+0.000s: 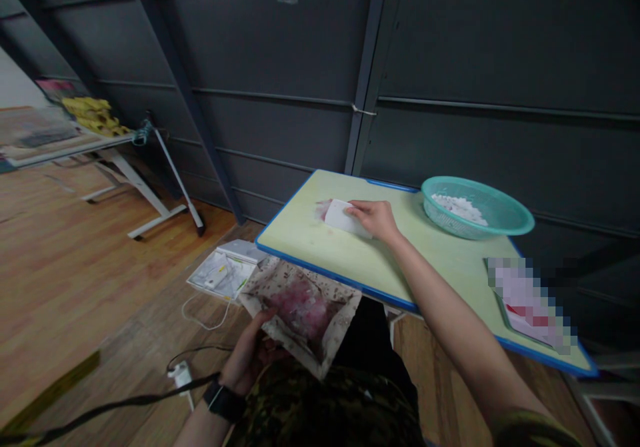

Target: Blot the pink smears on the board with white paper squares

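Note:
My right hand (373, 219) grips a flat white scraper-like card (341, 216) against the yellow-topped table (300, 224). At the card's left edge lies a small greyish-pink patch of loose material (322, 208). My left hand (253, 354) is wrapped round the near left side of an open box (345, 320) with pale, brown-speckled walls, held just below the table's front edge. Pink and whitish material (305, 307) fills the bottom of the box; what exactly it is I cannot make out. Part of the left fingers is hidden beneath the box.
A green plastic basket (510, 217) with white bits stands at the table's back right. Nearer on the right lies a partly blurred flat item (530, 307). An open white box (220, 274), a power strip (181, 375) and cables lie on the floor. Dark panels (270, 54) rise behind the table.

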Action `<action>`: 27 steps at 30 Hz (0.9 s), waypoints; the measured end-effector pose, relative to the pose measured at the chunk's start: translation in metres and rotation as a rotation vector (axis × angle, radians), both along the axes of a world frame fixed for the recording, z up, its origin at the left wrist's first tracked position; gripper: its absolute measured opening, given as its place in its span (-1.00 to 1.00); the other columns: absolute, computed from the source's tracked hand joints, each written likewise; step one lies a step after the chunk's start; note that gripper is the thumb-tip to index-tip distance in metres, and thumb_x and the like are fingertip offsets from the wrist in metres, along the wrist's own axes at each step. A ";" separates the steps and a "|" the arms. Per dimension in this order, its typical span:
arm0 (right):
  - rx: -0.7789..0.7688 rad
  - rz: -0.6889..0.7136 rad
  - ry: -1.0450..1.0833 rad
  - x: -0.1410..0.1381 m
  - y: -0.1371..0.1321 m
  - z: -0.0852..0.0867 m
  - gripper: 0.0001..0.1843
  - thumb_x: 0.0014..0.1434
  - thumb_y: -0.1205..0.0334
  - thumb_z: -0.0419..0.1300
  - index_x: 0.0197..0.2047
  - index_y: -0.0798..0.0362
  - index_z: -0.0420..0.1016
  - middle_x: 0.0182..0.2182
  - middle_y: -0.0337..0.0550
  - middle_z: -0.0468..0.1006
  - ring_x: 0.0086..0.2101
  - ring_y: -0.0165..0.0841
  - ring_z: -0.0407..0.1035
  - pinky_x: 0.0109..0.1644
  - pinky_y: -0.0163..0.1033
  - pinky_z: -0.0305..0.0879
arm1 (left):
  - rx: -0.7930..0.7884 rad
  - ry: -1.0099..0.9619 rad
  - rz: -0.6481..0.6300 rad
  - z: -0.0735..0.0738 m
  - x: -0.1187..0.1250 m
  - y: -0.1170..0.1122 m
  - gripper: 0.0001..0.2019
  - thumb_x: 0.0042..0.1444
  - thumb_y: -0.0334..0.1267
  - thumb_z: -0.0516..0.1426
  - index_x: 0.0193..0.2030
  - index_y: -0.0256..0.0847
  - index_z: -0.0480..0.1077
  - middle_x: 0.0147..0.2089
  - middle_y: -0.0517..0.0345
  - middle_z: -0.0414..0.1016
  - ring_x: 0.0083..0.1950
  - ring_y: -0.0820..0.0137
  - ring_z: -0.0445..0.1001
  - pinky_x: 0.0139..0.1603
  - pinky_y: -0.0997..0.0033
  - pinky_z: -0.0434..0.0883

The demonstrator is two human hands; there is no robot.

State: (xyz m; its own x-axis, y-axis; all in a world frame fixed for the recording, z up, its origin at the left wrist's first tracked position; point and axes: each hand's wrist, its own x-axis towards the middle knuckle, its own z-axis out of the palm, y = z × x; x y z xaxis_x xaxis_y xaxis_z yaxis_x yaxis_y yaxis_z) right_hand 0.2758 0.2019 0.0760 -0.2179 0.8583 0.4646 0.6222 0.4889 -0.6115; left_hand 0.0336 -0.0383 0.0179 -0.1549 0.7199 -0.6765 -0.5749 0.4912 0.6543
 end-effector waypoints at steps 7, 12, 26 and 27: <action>-0.043 0.057 -0.017 0.001 -0.003 0.004 -0.70 0.09 0.04 0.23 -0.17 -0.01 0.65 -0.21 -0.16 0.64 -0.23 -0.13 0.53 -0.21 -0.17 0.38 | 0.001 -0.014 -0.043 -0.002 -0.001 -0.001 -0.82 0.04 -0.24 0.20 -0.23 -0.19 0.30 -0.48 0.22 0.45 -0.54 0.41 0.45 -0.46 0.34 0.51; 0.009 0.018 0.018 0.007 -0.001 0.007 -0.69 0.08 0.07 0.22 -0.19 0.05 0.66 -0.25 -0.11 0.65 -0.24 -0.11 0.52 -0.21 -0.18 0.36 | 0.005 -0.002 -0.029 -0.002 -0.001 0.000 -0.81 0.03 -0.25 0.21 -0.24 -0.20 0.32 -0.48 0.23 0.45 -0.59 0.46 0.39 -0.48 0.36 0.49; -0.144 -0.065 0.123 0.014 0.009 -0.005 -0.60 0.01 0.03 0.24 -0.27 0.21 0.66 -0.38 0.00 0.65 -0.40 -0.23 0.47 -0.39 -0.26 0.23 | 0.025 0.015 -0.039 0.005 0.000 -0.001 -0.85 0.06 -0.26 0.19 -0.26 -0.21 0.31 -0.49 0.22 0.47 -0.57 0.45 0.41 -0.46 0.38 0.48; -0.172 -0.043 0.119 0.012 0.009 -0.007 -0.59 0.01 0.02 0.23 -0.27 0.21 0.65 -0.39 -0.01 0.65 -0.42 -0.24 0.46 -0.41 -0.27 0.21 | 0.018 0.013 -0.033 0.005 0.000 -0.001 -0.84 0.05 -0.26 0.20 -0.26 -0.21 0.31 -0.49 0.21 0.47 -0.57 0.45 0.41 -0.47 0.38 0.48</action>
